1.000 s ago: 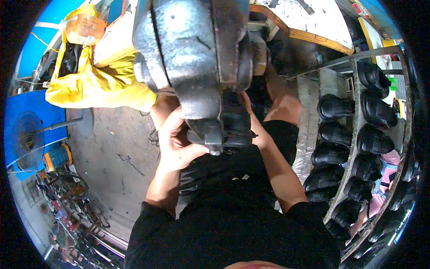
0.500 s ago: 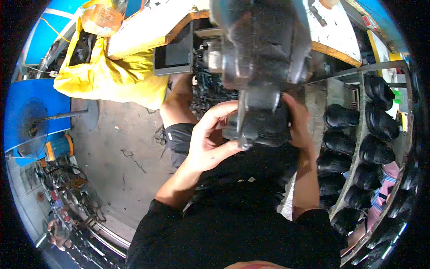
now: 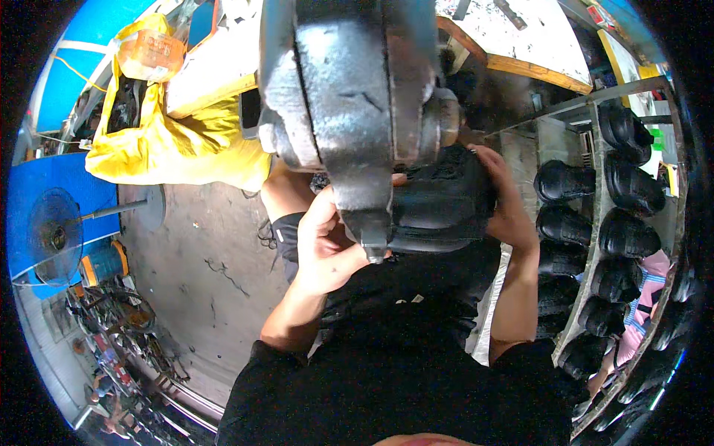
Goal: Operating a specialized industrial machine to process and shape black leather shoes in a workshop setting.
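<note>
Close in front of me looms a dark metal machine head (image 3: 346, 97), narrowing downward to a small squared tip. Beside and partly behind that tip is a black shoe (image 3: 439, 208), held between my two hands. My left hand (image 3: 321, 245) is closed at the shoe's left side; the machine hides most of its fingers, though one fingertip shows on the shoe. Curled around the shoe's right side is my right hand (image 3: 513, 201). Whether the machine tip touches the shoe I cannot tell.
A rack (image 3: 595, 149) with several black shoes stands close on my right. White worktables (image 3: 535, 44) lie ahead on both sides of the machine. Front left are a yellow bag (image 3: 178, 149) and an orange container (image 3: 151, 56). Further left stands a fan (image 3: 56, 223).
The machine head now appears further left in view, and more of the shoe shows to its right. Both hands still hold the shoe.
</note>
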Demonstrator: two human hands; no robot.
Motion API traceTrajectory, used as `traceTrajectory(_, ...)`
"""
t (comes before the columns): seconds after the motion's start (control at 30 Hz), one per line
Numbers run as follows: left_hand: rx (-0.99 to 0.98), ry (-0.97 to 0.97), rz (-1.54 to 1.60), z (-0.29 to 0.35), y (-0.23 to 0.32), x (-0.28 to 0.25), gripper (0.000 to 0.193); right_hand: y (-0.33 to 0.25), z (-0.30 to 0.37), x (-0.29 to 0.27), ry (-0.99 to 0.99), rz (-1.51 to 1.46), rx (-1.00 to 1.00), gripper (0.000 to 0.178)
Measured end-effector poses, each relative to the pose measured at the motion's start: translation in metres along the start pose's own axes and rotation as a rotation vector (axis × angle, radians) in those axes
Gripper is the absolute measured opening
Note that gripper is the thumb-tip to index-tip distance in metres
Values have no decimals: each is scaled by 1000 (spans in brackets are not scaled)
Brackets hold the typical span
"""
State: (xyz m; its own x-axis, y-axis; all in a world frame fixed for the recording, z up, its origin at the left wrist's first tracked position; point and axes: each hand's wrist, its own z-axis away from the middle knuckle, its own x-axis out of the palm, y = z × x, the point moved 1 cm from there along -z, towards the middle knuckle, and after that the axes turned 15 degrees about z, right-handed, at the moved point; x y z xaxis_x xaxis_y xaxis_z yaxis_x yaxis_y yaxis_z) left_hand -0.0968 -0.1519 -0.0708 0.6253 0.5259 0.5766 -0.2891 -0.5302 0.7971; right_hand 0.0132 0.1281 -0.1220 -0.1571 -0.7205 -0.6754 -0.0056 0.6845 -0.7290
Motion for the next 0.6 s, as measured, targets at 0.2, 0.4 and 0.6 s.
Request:
traceTrajectory(0.2, -64, 21, 10, 0, -1, 5, 62, 0, 0, -25, 63, -5, 85, 114)
traceTrajectory(0.4, 64, 91, 25, 1, -17, 9, 57, -7, 6, -57, 208, 265, -12, 118)
traceTrajectory(0.6, 117, 184, 383, 15, -36, 2, 71, -14, 4, -68, 396, -65, 33, 134)
